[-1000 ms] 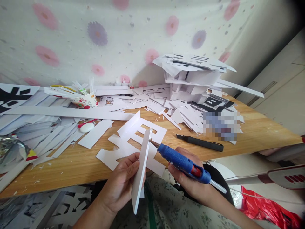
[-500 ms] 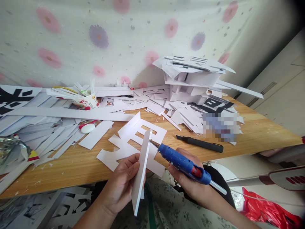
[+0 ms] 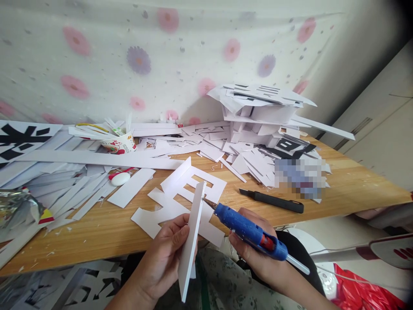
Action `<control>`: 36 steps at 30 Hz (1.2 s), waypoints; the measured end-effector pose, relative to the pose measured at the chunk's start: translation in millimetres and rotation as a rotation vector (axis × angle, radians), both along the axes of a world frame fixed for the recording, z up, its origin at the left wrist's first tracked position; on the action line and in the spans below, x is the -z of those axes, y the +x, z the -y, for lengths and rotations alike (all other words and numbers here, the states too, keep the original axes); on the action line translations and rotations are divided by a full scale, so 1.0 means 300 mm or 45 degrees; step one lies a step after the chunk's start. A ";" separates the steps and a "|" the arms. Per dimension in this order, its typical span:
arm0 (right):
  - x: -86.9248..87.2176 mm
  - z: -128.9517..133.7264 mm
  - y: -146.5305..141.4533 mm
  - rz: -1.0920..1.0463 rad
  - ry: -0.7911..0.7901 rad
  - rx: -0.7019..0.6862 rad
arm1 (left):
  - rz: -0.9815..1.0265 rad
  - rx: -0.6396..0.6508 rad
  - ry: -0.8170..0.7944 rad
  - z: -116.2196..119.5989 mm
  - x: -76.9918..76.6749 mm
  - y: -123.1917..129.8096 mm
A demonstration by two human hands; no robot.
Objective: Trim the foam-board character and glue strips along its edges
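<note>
My left hand (image 3: 169, 254) is closed on a narrow strip of white foam board (image 3: 192, 245), held upright on edge with its thin side towards the right. In my right hand (image 3: 254, 249) is a blue hot glue gun (image 3: 250, 230) with a clear glue stick out of its back end. The gun's metal nozzle is at the strip's right edge, close to the top. Behind the strip, a white board cutout (image 3: 174, 204) with character-shaped openings lies on the table, with an upright piece on its far left part. The fingertips behind the strip are partly hidden.
A black utility knife (image 3: 271, 200) lies on the wooden table (image 3: 109, 234) to the right. White board scraps (image 3: 248, 161) surround a stacked white structure (image 3: 261, 116). A paper cup (image 3: 119, 144) holding strips stands at the back left, behind a white oval object (image 3: 120, 179).
The nozzle has slid slightly down along the strip's edge. The whole view has shifted a little, so the scene sits lower. Both hands keep their holds.
</note>
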State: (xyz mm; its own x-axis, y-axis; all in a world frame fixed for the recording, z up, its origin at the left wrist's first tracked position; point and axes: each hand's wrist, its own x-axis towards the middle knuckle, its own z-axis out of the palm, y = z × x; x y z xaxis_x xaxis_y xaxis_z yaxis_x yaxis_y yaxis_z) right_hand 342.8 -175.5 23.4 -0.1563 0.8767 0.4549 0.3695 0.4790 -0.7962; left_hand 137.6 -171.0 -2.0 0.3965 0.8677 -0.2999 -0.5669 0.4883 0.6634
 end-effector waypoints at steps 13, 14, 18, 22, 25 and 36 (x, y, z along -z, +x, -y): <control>-0.005 0.006 -0.001 0.153 0.007 -0.057 | -0.020 -0.035 -0.010 0.000 -0.004 -0.005; -0.005 0.007 -0.001 0.160 0.022 -0.054 | -0.022 -0.036 -0.009 0.001 -0.005 -0.005; -0.004 0.009 -0.002 0.140 0.048 -0.042 | -0.020 -0.035 -0.028 0.004 -0.004 -0.006; -0.004 0.009 -0.004 0.081 0.052 0.018 | -0.014 -0.022 -0.018 0.004 -0.001 -0.010; -0.002 0.005 -0.003 0.035 0.056 0.045 | -0.012 -0.019 -0.008 0.004 0.001 -0.012; -0.005 -0.007 -0.002 -0.018 0.097 -0.051 | -0.012 -0.019 0.013 0.002 0.003 -0.013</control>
State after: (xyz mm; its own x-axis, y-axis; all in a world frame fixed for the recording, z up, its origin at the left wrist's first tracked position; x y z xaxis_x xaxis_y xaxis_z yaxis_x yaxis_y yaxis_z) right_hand 342.1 -173.4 24.8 -0.1836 0.8326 0.5225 0.3379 0.5526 -0.7619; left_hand 133.6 -171.7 -2.8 0.3805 0.8767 -0.2942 -0.5681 0.4727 0.6737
